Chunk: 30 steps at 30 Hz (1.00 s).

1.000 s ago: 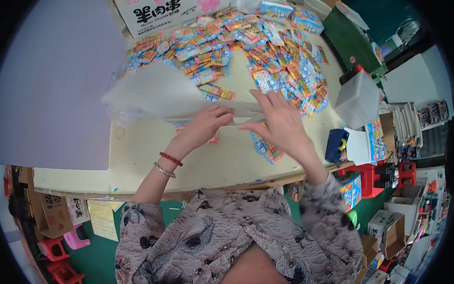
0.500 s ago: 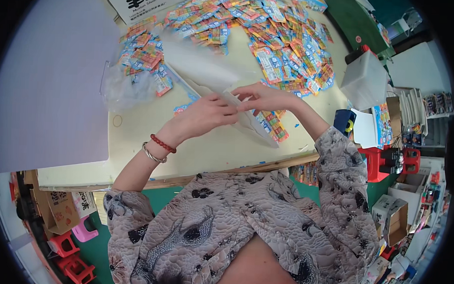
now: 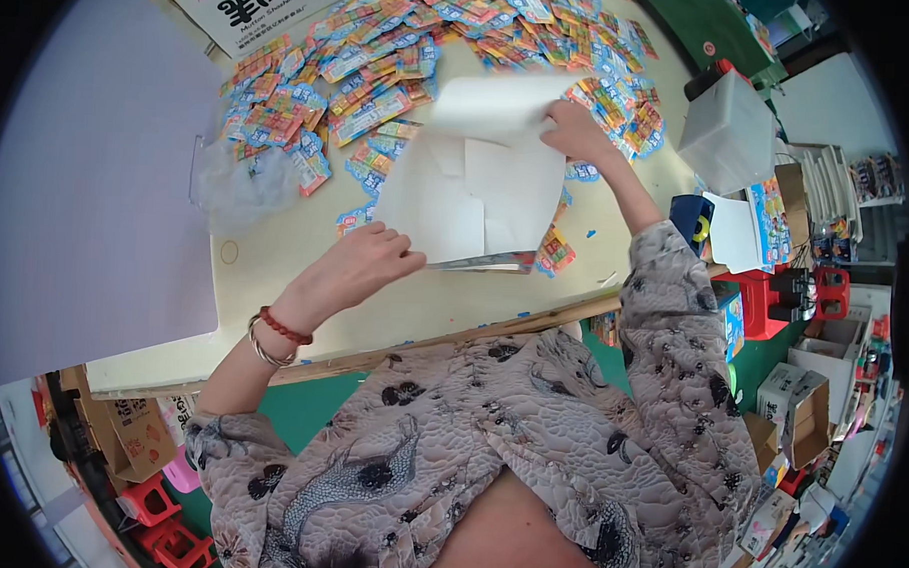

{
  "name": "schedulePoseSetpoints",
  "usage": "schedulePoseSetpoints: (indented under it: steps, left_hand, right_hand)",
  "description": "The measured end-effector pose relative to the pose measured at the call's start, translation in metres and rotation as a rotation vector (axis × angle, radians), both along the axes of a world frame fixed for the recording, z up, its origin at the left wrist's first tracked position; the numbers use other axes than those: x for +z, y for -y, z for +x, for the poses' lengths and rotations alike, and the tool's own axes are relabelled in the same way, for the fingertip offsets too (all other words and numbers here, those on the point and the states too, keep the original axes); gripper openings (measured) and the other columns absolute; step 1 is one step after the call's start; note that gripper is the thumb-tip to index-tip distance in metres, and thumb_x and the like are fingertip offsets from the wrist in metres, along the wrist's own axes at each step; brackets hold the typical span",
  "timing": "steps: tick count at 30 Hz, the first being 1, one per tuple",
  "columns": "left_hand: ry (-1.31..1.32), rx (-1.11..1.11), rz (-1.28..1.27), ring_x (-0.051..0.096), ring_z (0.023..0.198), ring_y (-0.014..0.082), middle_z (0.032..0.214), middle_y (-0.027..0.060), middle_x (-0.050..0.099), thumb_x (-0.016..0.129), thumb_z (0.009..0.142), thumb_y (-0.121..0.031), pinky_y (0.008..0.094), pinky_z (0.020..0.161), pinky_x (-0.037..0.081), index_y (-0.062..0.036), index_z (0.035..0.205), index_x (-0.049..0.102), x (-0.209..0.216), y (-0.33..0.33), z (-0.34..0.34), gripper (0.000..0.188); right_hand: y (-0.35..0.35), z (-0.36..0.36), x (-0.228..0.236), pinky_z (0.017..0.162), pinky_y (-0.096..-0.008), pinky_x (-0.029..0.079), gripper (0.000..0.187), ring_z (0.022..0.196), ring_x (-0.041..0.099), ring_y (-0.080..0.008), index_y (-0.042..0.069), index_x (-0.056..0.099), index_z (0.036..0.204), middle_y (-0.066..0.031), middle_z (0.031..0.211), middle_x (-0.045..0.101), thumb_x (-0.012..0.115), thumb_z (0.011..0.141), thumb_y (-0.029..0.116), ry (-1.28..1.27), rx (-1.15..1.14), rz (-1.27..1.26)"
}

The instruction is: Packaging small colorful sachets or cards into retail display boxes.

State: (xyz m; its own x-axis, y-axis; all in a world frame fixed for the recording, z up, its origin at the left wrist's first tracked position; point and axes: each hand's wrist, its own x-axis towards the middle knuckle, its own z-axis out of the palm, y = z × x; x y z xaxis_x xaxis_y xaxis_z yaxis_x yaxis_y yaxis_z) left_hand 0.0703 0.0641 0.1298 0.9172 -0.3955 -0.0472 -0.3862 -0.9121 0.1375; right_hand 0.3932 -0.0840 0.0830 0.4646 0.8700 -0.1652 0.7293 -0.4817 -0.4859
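A white-lined paperboard box stands open in front of me on the table, its bottom flaps visible inside. Its tall far lid is raised and slightly blurred. My right hand is closed on the lid side at the box's far right. At the near left corner, my left hand is closed with its fingertips against the box's edge. Small colourful candy packets lie in heaps beyond and beside the box, and some are partly hidden behind it.
A crumpled clear plastic bag lies at the left, beside a large pale lilac board. A printed carton stands at the far left. To the right are a translucent plastic container and a blue tape dispenser.
The flattened, folded box has been opened out into a box shape. My hands have moved apart, the left toward me and leftward, the right away from me.
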Motion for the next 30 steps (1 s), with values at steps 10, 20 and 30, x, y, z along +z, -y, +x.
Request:
schedulePoseSetpoints:
  steps: [10, 20, 30]
  left_hand:
    - [-0.134, 0.486, -0.164, 0.061, 0.068, 0.0335, 0.079, 0.0132, 0.059, 0.071, 0.077, -0.028, 0.0459, 0.061, 0.048, -0.0025, 0.111, 0.050, -0.086, 0.016, 0.078, 0.047]
    - [0.071, 0.263, 0.626, 0.032, 0.131, 0.0243, 0.139, 0.0136, 0.035, 0.070, 0.066, -0.054, 0.0521, 0.106, 0.025, -0.0097, 0.139, 0.035, -0.090, 0.047, 0.114, 0.092]
    - [-0.271, 0.450, 0.177, 0.009, 0.144, 0.0284, 0.158, 0.0034, 0.005, 0.063, 0.076, -0.056, 0.0713, 0.099, 0.023, -0.0134, 0.150, 0.017, -0.127, 0.027, 0.120, 0.097]
  right_hand:
    - [-0.011, -0.057, -0.005, 0.081, -0.0470, 0.049, 0.034, 0.093, 0.062, -0.0391, -0.002, 0.060, 0.104, -0.0237, 0.096, 0.064, 0.056, 0.074, 0.013, 0.140, -0.274, 0.022]
    - [0.043, -0.015, 0.009, 0.067, -0.0351, 0.049, 0.030, 0.077, 0.065, -0.0255, 0.001, 0.063, 0.100, -0.0168, 0.085, 0.066, 0.059, 0.089, 0.028, -0.244, -0.026, 0.234]
    - [0.265, 0.208, 0.080, 0.067, -0.0323, 0.045, 0.020, 0.076, 0.054, -0.0171, 0.005, 0.065, 0.089, -0.0034, 0.078, 0.060, 0.074, 0.072, 0.011, 0.515, -0.412, 0.334]
